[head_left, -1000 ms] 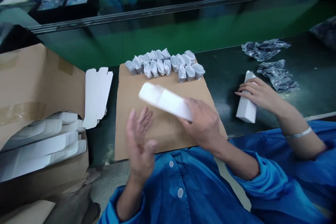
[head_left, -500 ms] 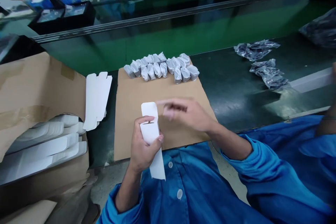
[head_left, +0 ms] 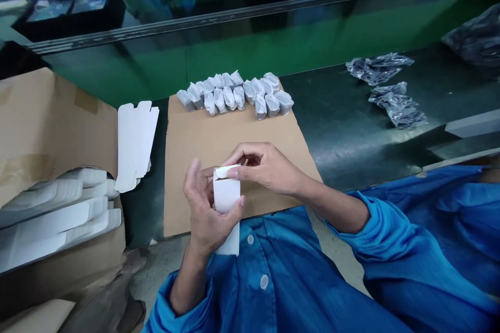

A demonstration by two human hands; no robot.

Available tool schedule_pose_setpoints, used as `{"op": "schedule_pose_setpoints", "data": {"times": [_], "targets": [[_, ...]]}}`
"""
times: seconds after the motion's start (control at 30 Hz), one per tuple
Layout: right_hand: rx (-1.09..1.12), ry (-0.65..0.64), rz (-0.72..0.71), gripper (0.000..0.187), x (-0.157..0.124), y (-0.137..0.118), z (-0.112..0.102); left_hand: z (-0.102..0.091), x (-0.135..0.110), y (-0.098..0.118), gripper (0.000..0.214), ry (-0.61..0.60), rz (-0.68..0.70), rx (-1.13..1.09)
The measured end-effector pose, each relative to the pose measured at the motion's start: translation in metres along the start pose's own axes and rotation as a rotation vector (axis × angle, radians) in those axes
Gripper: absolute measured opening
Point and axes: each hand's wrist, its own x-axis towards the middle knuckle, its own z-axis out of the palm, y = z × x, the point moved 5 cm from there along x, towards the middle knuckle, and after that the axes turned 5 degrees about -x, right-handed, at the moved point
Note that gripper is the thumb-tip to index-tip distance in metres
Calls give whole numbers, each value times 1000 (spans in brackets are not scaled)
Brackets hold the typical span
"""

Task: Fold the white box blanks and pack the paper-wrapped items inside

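A narrow white paper box (head_left: 227,196) is in front of my body, over the near edge of a brown cardboard sheet (head_left: 195,140). My left hand (head_left: 207,208) grips its sides, thumb on the near face and one finger raised and blurred. At the box's upper end, my right hand (head_left: 265,169) pinches the bent end flap between thumb and fingers. The flap is folded over toward the opening, with a dark gap still showing under it. Toward the far edge of the sheet stand several small grey pieces in white wrapping (head_left: 234,94), in rows.
Flat white box blanks (head_left: 135,145) lean beside a large carton (head_left: 74,130) at left, which holds more white blanks (head_left: 58,218). Clear plastic bags (head_left: 398,104) lie on the dark green bench at right. Another person's blue sleeve (head_left: 449,197) is close on my right.
My right hand has come in from the right and taken hold of the box's end flap. That flap stood upright and is now bent over. The view has shifted slightly.
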Motion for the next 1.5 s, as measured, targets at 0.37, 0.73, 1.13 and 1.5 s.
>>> {"op": "schedule_pose_setpoints", "data": {"times": [0.37,0.73,1.13,1.5], "targets": [[-696,223,-589,22,-36,-5,23,-3,-5,-5,90,-199,-62,221],[-1117,98,-517,38,-6,-6,-13,-5,8,-36,60,196,-354,-77],[-1551,-187,-262,26,48,1,-71,-23,-6,-29,58,-577,312,703],[-1399,167,104,34,-9,11,-69,-18,17,-25,49,-481,297,1043]]}}
